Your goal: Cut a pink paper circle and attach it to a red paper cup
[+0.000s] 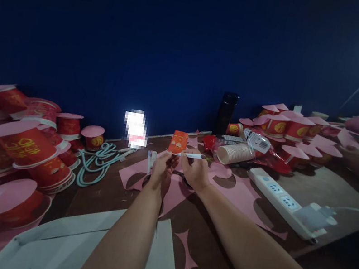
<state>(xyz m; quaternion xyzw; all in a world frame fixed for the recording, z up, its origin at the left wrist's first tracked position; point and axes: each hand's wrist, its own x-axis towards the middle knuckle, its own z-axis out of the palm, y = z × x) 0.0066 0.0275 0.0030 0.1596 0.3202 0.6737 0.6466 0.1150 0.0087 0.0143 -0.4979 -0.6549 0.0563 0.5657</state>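
Note:
My right hand (196,173) is closed around a slim white pen (193,155), which lies nearly level and points left. My left hand (163,168) is beside it, its fingers pinched together near the pen's left end; what they hold is too small to make out. Just beyond my fingertips is a red paper cup (178,141) with gold print. Beneath both hands lie pink paper sheets (177,198) with round cutouts. Dark scissors-like handles show partly between my wrists, mostly hidden.
Red cups topped with pink discs (32,142) crowd the left; more cups (299,127) stand at right. Nearby are a coiled cable (94,166), a bright pixelated patch, a black bottle (226,112), stacked cups (236,153) and a power strip (279,199). Another person's hand (355,154) is far right.

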